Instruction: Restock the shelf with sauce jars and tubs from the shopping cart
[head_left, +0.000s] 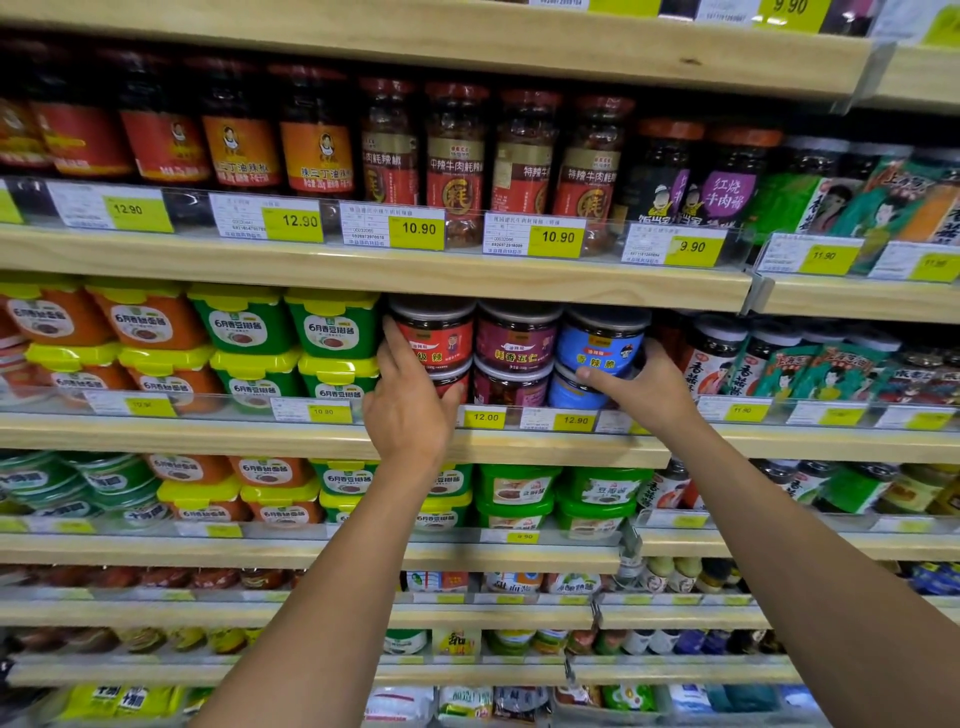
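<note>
The left hand (410, 400) reaches up to the second shelf (332, 434) from the top of the view, its fingers (400, 345) spread and curled around the left side of a red-labelled jar (439, 332) that sits on top of another red jar (452, 382); the thumb lies across the front of the lower one, so the hand is cupped against the stack rather than closed tight. The right hand (641, 387) mirrors it at the other end of the group, fingers wrapped behind the right side of a blue-labelled jar (602, 340) and the thumb pressed across the front of the lower blue jar (574, 389). Between the two hands stands a pair of stacked maroon-labelled jars (514, 340), touching the red and blue stacks on either side. Just left of the left hand are green tubs with yellow lids (332, 327), stacked two high, and beyond them orange tubs (145, 317). Right of the right hand stand taller jars with illustrated labels (719, 358). Yellow price tags (571, 420) line the shelf edge below the jars. The shelf above carries tall chilli sauce jars (457, 156).
</note>
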